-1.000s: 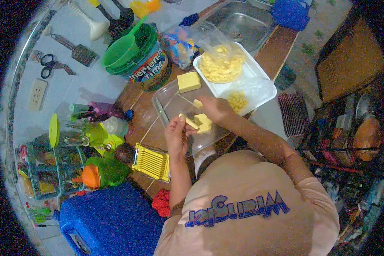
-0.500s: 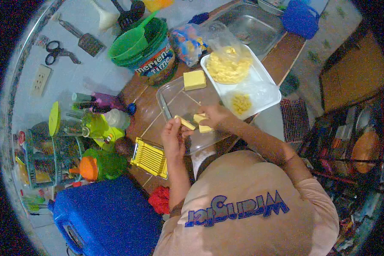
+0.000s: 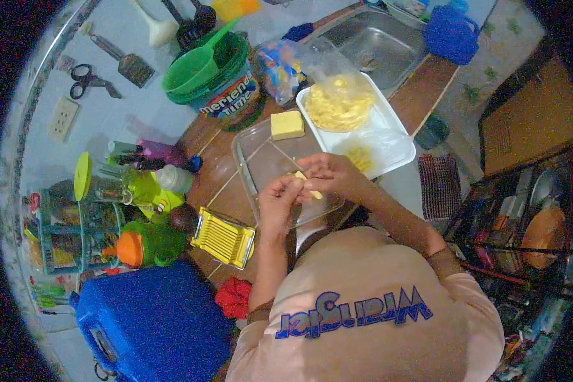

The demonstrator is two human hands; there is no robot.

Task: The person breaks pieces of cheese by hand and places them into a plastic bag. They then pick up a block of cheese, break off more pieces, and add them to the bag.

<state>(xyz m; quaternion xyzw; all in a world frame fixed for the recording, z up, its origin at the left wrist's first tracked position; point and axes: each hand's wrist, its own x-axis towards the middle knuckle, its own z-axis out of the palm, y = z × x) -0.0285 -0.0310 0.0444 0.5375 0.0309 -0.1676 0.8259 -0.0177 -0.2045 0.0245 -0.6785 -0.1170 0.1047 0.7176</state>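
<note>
Close together over the clear tray, both hands meet at pale yellow pieces that look like cheese or butter. My left hand is closed on a piece with thumb and fingers. My right hand is curled against the pieces from the other side; its fingers partly hide them. A larger yellow block sits at the tray's far edge. The knife lies along the tray's left side. A yellow slicer with parallel slots rests left of my left forearm.
A white tray holds bags of yellow food at the right, near the sink. A green bucket stands behind. Bottles and a green jug are at the left, above a blue container. A red cloth lies below the slicer.
My left hand has moved right with its piece, up to my right hand. The pieces are now bunched between the hands and more hidden. The view has shifted slightly.
</note>
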